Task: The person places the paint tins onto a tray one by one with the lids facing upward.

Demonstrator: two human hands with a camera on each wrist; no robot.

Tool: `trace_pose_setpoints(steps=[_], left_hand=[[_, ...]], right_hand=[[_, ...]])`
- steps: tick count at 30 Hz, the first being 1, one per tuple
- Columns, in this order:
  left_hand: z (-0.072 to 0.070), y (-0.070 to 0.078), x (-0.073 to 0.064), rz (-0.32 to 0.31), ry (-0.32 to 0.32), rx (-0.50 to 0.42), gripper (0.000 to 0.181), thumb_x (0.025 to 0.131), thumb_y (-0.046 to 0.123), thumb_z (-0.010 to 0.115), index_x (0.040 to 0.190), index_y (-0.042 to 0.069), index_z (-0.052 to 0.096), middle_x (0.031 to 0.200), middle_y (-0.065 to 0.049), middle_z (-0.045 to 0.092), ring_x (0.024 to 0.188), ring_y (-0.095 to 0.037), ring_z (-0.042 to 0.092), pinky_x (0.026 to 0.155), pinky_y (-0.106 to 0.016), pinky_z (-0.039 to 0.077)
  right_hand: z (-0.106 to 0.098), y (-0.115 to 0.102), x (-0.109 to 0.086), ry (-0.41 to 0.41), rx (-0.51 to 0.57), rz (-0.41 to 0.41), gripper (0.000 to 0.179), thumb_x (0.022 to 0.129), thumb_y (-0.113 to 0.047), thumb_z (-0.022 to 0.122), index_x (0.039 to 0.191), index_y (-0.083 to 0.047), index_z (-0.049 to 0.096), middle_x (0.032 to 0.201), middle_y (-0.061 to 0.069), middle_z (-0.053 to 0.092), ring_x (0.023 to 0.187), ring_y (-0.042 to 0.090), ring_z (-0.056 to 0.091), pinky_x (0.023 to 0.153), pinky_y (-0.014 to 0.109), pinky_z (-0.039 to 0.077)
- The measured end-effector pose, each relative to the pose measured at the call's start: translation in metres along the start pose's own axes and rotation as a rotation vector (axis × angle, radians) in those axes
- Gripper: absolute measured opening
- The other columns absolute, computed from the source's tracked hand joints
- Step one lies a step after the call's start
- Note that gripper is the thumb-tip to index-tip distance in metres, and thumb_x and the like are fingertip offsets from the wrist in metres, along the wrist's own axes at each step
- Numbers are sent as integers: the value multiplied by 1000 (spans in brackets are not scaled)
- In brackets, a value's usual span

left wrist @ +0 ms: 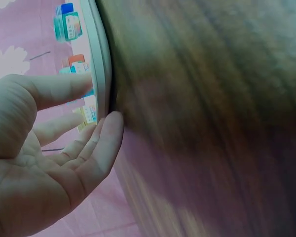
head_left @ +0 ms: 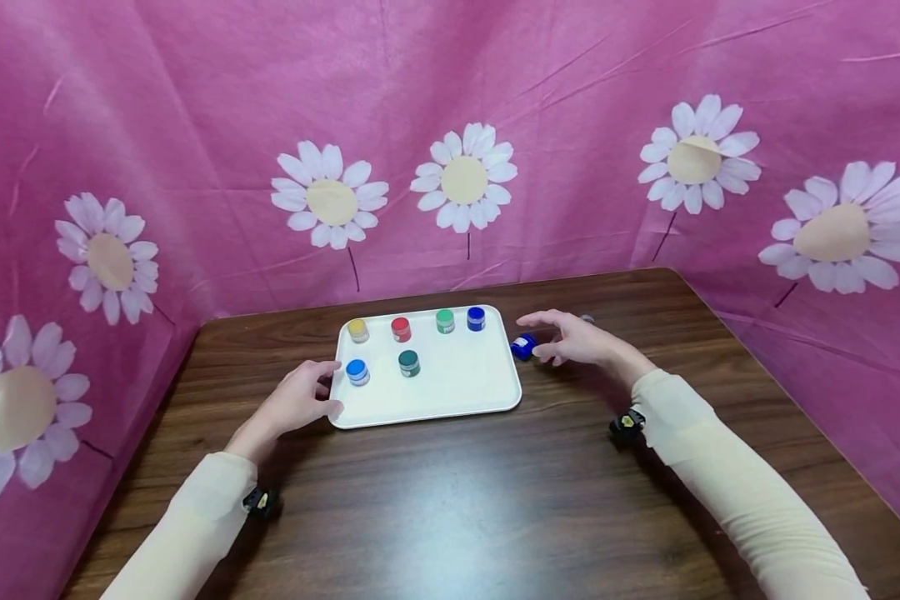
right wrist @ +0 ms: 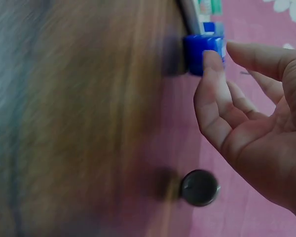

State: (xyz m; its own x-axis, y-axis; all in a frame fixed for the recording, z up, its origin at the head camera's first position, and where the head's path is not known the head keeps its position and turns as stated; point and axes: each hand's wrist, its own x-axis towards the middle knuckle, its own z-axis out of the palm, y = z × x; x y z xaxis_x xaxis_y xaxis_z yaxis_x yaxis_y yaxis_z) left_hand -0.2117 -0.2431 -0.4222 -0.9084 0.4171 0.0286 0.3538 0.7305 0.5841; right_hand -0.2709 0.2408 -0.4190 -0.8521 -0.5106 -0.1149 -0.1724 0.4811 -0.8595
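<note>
My left hand (head_left: 300,398) holds the left rim of a white tray (head_left: 450,392), thumb and fingers at its edge; the left wrist view shows the fingertips pinching this rim. Standing on the tray are small paint jars: yellow (head_left: 357,331), red (head_left: 401,330), light green (head_left: 446,322) and dark blue (head_left: 476,318) behind, light blue (head_left: 357,372) and dark green (head_left: 409,363) in front. Just off the tray's right edge is another dark blue paint jar (head_left: 523,347). My right hand (head_left: 570,337) reaches round it with fingers spread loosely, one fingertip overlapping it in the right wrist view.
A dark, round-topped jar (right wrist: 200,187) stands on the table beyond my right hand, mostly hidden behind it in the head view. The brown wooden table (head_left: 450,500) meets a pink curtain (head_left: 555,100) with printed daisies at the back and sides.
</note>
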Motion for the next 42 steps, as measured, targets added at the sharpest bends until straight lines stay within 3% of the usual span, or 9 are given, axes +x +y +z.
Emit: trace_pose_setpoints(steps=[7,14,20,28,36,42], left_hand=[[2,5,-8,-3,12,-54,76,75,3,88,138,-15,49,124,-35,53,101,-43,68,89,-51,56],[2,3,-12,-70,-6,-143,79,75,4,88,141,-14,48,132,-36,50,109,-45,65,90,-51,56],[3,4,-16,-86,-15,-198,80,76,5,88,142,-13,46,135,-36,48,113,-47,62,90,-51,56],[1,3,-17,-142,-32,-269,86,76,6,89,146,-11,42,141,-33,43,109,-41,64,84,-39,57],[0,9,-19,-155,-27,-307,94,74,7,91,149,-9,37,142,-31,39,117,-45,56,96,-53,51],[0,9,-19,-190,-43,-366,99,73,5,90,152,-10,31,143,-31,36,120,-46,54,90,-42,56]], right_hand=[[0,10,0,-56,70,42,69,93,3,69,154,-2,37,151,25,39,90,26,64,70,36,59],[1,16,5,-70,184,98,69,94,2,69,155,-5,37,150,24,40,91,26,69,72,37,60],[7,16,8,-93,261,145,70,93,4,69,155,-4,37,139,27,42,84,24,68,70,38,62],[10,10,12,-107,270,182,68,94,4,67,155,-4,37,135,29,42,84,23,68,71,38,62],[10,9,11,-103,303,211,61,99,0,62,154,-5,38,135,28,43,82,23,68,70,36,62],[9,11,11,-105,304,214,60,99,-2,64,153,-4,39,134,28,45,84,23,68,70,35,62]])
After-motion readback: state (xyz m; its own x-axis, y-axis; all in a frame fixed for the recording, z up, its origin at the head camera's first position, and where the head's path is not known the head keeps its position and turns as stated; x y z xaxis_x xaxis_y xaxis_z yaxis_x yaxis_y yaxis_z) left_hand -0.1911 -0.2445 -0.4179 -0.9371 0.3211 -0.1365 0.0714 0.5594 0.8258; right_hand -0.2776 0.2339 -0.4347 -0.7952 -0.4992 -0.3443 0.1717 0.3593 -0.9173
